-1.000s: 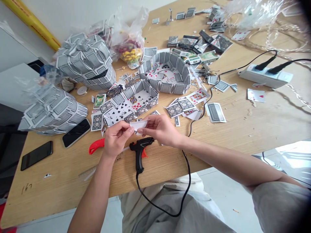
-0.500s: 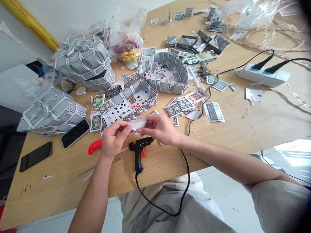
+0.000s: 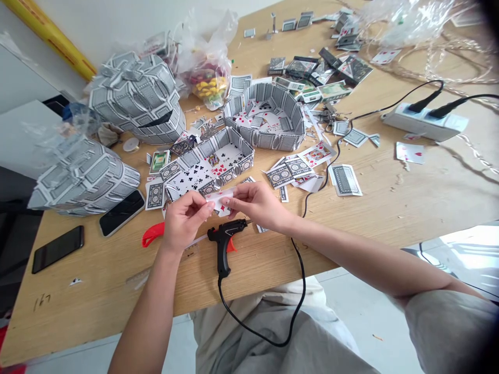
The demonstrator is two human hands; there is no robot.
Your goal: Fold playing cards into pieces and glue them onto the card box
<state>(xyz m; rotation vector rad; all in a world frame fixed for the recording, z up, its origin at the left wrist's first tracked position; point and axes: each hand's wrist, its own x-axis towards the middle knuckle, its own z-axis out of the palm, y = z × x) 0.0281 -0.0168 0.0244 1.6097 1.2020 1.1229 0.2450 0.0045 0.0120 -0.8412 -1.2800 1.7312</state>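
Observation:
A playing card (image 3: 220, 200) with red marks is pinched between my two hands above the table's front part. My left hand (image 3: 187, 215) grips its left end, and my right hand (image 3: 255, 205) closes on its right end with the thumb across it. Just below the hands lies a black glue gun (image 3: 223, 244) with an orange trigger. Behind them sits an open box made of playing cards (image 3: 234, 169), its floor lined with card faces. Farther back stands a heart-shaped card box (image 3: 273, 140) holding several loose cards.
Two finished-looking card boxes with bows (image 3: 134, 93) stand at the left, near two phones (image 3: 58, 249). A red-handled tool (image 3: 153, 234) lies by my left wrist. Loose cards (image 3: 288, 174), a black cord (image 3: 338, 150) and a power strip (image 3: 424, 122) lie to the right.
The card between my hands has turned, so red marks now show where its plain white side showed before. Both hands stay in nearly the same place.

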